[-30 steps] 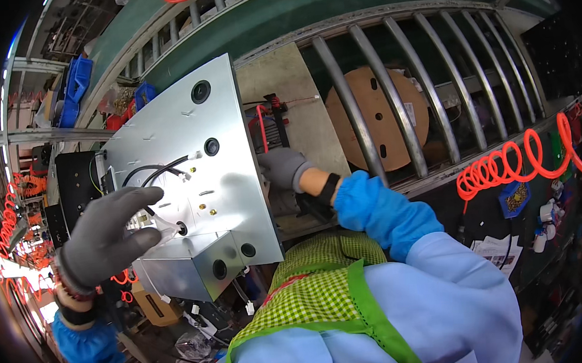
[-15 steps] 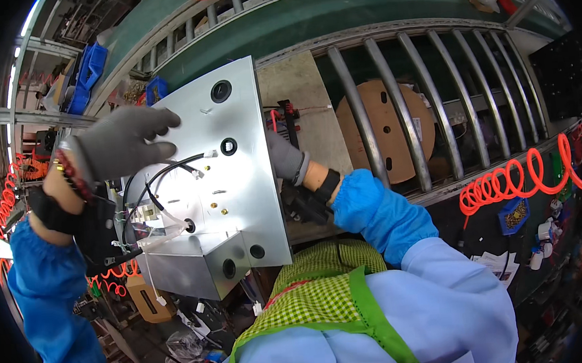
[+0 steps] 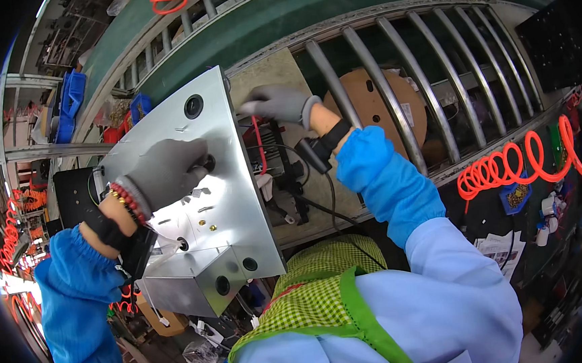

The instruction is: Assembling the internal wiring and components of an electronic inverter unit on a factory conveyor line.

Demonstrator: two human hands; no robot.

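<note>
A silver sheet-metal panel [image 3: 228,192] with round black grommets stands tilted before me, and a box-shaped metal part [image 3: 187,286] projects from its lower end. Over its face lies my left hand [image 3: 165,173], grey-gloved, its fingers drawn together at the middle grommet [image 3: 209,163]; whatever they pinch is hidden. Beyond the panel's right edge is my right hand [image 3: 279,105], also gloved, fingers stretched toward that edge with nothing visible in them. Below it, a black cable [image 3: 305,197] runs out from behind the panel. Translucent tubing [image 3: 164,254] enters a lower grommet.
Metal rollers [image 3: 392,90] span the right side, with a brown cardboard disc [image 3: 360,102] beneath them. An orange coiled hose [image 3: 506,166] hangs at right, near a blue parts bin [image 3: 516,196]. A red cable and dark parts [image 3: 279,162] sit on the board beside the panel.
My left hand has moved right and down onto the middle grommet. The connector-ended cable there no longer shows. My right hand has come out from behind the panel, moving up; a black cable now shows below it.
</note>
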